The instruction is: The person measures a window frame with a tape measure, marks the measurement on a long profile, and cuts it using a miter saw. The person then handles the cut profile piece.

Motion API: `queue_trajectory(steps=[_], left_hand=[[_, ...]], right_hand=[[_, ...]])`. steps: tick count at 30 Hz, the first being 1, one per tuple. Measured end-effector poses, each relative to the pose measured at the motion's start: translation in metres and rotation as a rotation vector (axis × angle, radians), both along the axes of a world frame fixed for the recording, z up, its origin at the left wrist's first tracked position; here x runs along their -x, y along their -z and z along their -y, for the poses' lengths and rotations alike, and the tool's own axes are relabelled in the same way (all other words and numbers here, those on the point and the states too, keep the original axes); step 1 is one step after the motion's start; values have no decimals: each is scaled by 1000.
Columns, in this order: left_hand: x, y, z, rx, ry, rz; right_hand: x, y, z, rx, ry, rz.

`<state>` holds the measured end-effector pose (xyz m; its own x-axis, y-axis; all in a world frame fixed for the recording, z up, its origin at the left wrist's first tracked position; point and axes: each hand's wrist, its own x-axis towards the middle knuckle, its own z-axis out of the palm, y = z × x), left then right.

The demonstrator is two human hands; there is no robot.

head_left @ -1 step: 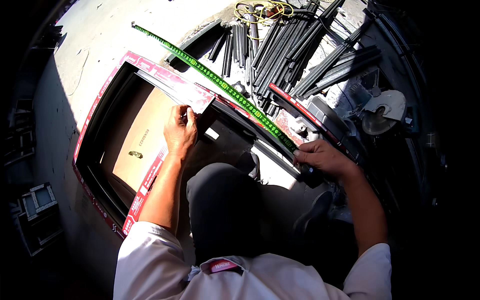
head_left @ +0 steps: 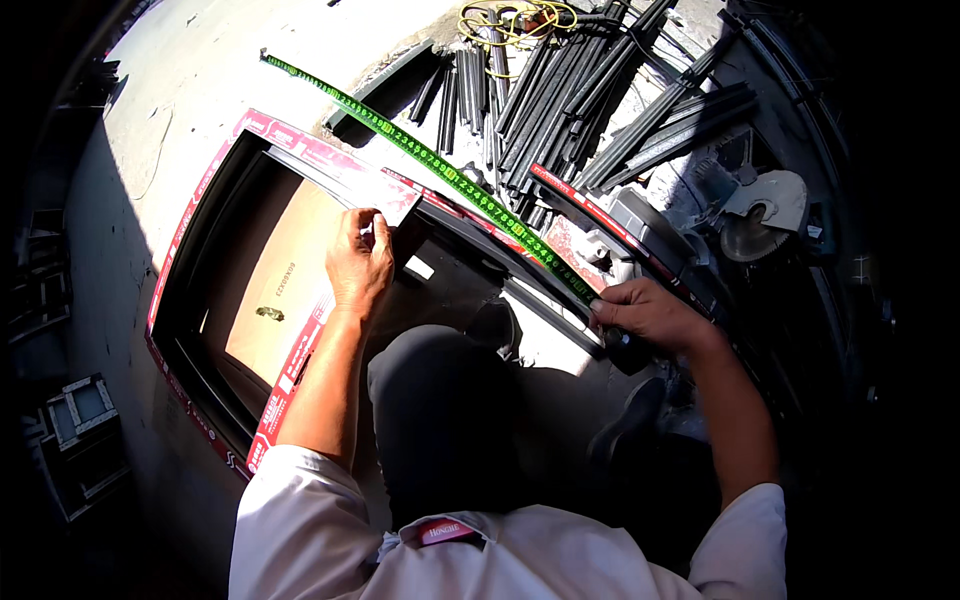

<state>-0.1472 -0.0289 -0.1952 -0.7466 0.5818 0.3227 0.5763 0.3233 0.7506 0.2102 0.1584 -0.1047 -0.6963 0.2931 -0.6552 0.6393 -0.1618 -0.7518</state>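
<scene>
In my right hand (head_left: 655, 318) is a tape measure with a dark case (head_left: 627, 352); my thumb lies by the mouth of the case. Its bright green blade (head_left: 440, 167) runs out long to the far left, its free end past the frame's far corner. My left hand (head_left: 360, 262) is at the right corner of a dark rectangular frame with red-and-white protective film (head_left: 290, 385). Its fingers are pinched together; a small purplish bit shows between them, too small to name. A brown printed board (head_left: 265, 270) shows inside the frame opening.
Several black bars (head_left: 565, 100) lie piled on the pale floor beyond the blade, with a yellow cord (head_left: 515, 38) behind them. At the right stands a saw with a round blade (head_left: 752, 236). Small frames (head_left: 82, 412) are stacked at the left. My knee (head_left: 435, 390) is between my arms.
The whole view has shifted slightly left. Both hands and the drawn-out tape blade stay nearly where they were; a little more shows between my left fingers.
</scene>
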Motion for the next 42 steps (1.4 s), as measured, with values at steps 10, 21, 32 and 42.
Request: queue_trajectory(steps=[10,21,32,42], left_hand=[[-67,-93,-94,27,641,-540],[-176,-40,-225,327,1327,-810],[-276,88,-298,564,1321,-699],[-270,118,-324,704,1283,-663]], right_hand=[[-157,-6,-34,-149,-2,177],[-300,46,-81,-313,85,497],[-372,113,-136,-401,29,549],[-392,149,-176,-331,19,549]])
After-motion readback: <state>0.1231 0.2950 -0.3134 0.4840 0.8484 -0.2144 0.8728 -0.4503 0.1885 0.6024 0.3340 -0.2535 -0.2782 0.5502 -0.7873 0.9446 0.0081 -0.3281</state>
